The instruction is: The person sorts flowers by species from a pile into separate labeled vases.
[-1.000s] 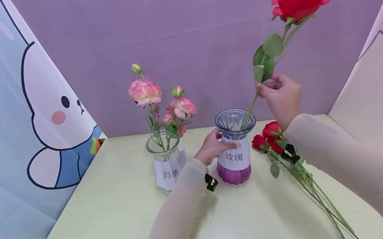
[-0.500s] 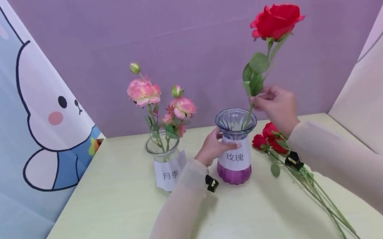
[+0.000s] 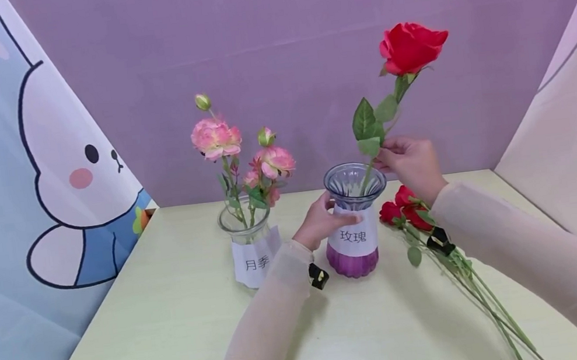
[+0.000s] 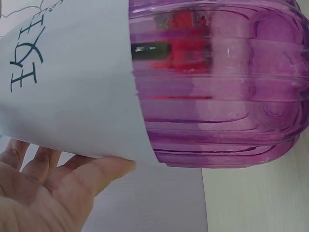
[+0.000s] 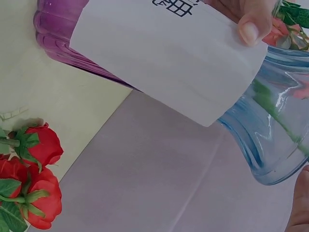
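A vase (image 3: 353, 261), purple at the base and bluish at its flared mouth, stands upright with a white paper label (image 3: 359, 231) round it. My left hand (image 3: 324, 220) grips its upper side, the thumb lying across the label. Over the mouth, my right hand (image 3: 410, 164) pinches the green stem of a large red rose (image 3: 413, 48) just below its leaves (image 3: 365, 119). The rose leans right, and its lower stem (image 5: 275, 108) is inside the vase neck in the right wrist view. Red and dark green show through the purple glass (image 4: 231, 58) in the left wrist view.
Left of the purple vase stands a clear glass vase (image 3: 229, 221) with a paper label (image 3: 250, 264) and pink flowers (image 3: 215, 138). Several red roses (image 3: 414, 216) lie on the table (image 3: 367, 330) to the right, under my right forearm. A purple backdrop (image 3: 276, 58) rises behind the table.
My right hand has moved down and left with the rose, taking its stem deeper into the vase mouth. The bloom has turned slightly. My left hand has stayed on the vase.
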### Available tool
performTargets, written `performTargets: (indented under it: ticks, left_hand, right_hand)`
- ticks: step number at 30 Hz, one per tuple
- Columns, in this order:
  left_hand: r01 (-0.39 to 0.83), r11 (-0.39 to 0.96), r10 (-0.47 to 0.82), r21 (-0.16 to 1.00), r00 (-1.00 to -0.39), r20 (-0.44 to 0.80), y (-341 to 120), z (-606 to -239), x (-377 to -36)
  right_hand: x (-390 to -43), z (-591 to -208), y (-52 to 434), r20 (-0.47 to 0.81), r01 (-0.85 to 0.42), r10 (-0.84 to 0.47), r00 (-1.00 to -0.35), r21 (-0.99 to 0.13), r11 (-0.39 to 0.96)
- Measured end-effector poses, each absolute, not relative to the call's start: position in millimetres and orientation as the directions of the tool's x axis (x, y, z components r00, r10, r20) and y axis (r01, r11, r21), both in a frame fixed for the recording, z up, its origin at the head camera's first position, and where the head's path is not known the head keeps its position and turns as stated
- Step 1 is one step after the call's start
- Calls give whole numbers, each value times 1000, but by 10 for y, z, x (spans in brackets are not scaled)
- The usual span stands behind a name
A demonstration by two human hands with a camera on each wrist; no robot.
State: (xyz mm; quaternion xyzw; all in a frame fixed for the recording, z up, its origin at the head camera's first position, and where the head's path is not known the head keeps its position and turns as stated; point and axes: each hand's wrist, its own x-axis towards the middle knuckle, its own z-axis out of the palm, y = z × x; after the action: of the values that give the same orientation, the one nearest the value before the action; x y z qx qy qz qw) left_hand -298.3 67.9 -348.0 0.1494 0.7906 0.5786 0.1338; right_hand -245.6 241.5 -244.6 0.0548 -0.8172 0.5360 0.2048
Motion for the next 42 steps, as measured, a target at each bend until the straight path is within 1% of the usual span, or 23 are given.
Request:
performTargets:
  ticks: [2, 4, 8, 11, 21, 26, 34, 42]
  left_hand:
    - [82, 289, 391, 954, -919, -40, 681, -3481, -2985]
    - [81, 290, 393, 954, -918, -42, 681, -3482, -2984]
    - [74, 289, 399, 954, -915, -50, 679, -3478, -2973]
    - [75, 288, 396, 955, -917, -47, 672, -3472, -2972]
    - [79, 275, 391, 958, -920, -37, 668, -3471, -2999]
    - [75, 287, 390, 955, -920, -45, 676, -3470, -2978]
    - [81, 287, 406, 955, -913, -44, 681, -3470, -2975]
    - [74, 313, 392, 947, -918, -58, 668, -3473, -2986]
  right_hand:
    - [-2460, -2443, 2413, 385, -300, 125, -914, -851, 431]
    - [-2459, -2430, 2427, 348, -266, 114, -931, -857, 441]
    - [-2419, -2375, 2546, 181, -118, 80, -980, -857, 501]
    - [-2367, -2342, 2704, 69, -29, 51, -996, -826, 563]
    - [-2265, -2427, 3332, -82, 43, -29, -996, -754, 655]
    - [-2233, -2581, 3602, -195, 125, -44, -980, -769, 627]
    - [-2207, -2803, 3909, -315, 227, -73, -946, -806, 546]
    - [-2230, -2944, 4087, -398, 337, -95, -912, -862, 380]
